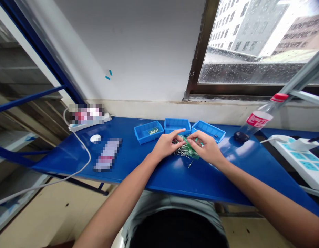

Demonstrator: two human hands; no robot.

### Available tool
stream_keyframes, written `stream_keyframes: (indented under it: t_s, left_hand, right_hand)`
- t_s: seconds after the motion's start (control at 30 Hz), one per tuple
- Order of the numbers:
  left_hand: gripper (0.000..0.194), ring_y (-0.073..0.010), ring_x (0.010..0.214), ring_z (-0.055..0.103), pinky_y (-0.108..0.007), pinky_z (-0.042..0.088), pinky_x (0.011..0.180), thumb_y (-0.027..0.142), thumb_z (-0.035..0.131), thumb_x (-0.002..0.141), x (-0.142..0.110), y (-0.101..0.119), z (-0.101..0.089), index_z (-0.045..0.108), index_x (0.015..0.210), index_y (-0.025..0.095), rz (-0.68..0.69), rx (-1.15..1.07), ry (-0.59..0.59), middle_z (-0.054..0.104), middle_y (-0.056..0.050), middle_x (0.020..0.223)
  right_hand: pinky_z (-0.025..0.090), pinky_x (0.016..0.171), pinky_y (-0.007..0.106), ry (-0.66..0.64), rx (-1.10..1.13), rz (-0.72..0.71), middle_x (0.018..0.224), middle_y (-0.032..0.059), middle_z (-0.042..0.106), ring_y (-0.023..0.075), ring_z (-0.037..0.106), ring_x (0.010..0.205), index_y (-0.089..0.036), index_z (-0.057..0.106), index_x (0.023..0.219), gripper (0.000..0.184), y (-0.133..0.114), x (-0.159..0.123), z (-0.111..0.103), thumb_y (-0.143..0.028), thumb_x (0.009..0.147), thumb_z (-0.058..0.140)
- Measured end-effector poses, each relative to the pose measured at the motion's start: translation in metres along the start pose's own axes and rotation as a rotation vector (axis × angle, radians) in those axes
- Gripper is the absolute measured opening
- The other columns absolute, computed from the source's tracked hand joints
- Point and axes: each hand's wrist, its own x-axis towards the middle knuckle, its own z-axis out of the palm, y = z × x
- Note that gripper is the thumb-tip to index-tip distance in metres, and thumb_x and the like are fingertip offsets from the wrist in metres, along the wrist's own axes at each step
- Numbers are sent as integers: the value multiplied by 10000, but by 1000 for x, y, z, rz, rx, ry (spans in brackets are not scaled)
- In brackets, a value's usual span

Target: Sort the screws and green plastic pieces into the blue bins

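Note:
My left hand (165, 145) is over a pile of small metal rivets (182, 151) on the blue table. Its index finger stretches out, while the thumb and the other fingers close together over the pile. My right hand (206, 146) faces it from the right, thumb and fingertips pinched beside small green translucent pieces (194, 152). What either hand grips is too small to make out. A single rivet (190, 164) lies apart, in front of the pile. Behind the hands stand three blue bins: the left bin (149, 137) holds some small pale-green pieces, beside the middle bin (177, 121) and the right bin (213, 130).
On the right are a plastic bottle (257, 119) with a red cap, leaning, and a white power strip (301, 160). A white cable (89, 151) crosses the table's left end, near a blurred-out flat object (108, 155) and a round white item (95, 138). A wall and window rise behind.

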Motion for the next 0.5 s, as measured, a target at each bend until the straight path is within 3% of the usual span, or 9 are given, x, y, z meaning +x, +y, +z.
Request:
stream_keyframes:
  t_s: [0.1,0.27,0.5]
  left_hand:
    - [657,-169,847,780,-252,572,796,271,760,934,-1,-4,-1,521,1546,262,27,47,-52,834,-1,1023]
    - [679,-184,874,781,-264,570,808,264,756,933,-2,-3,0,505,1563,269,49,89,-89,832,-11,1060]
    - [518,-167,853,753,-273,583,807,286,753,937,5,6,-2,632,1435,211,-31,-92,107,820,-50,1026]
  right_hand:
    - [521,645,361,-38,15,-37,927,68,743,214,640,747,-242,750,1023,184,1,0,2,-406,1001,672]
    - [506,641,351,-75,17,-34,879,59,743,200,633,714,-237,757,948,209,-1,-1,3,-408,1014,656]
    - [496,673,355,-12,-55,12,882,58,741,210,646,745,-235,772,977,202,2,1,-3,-367,1029,628]
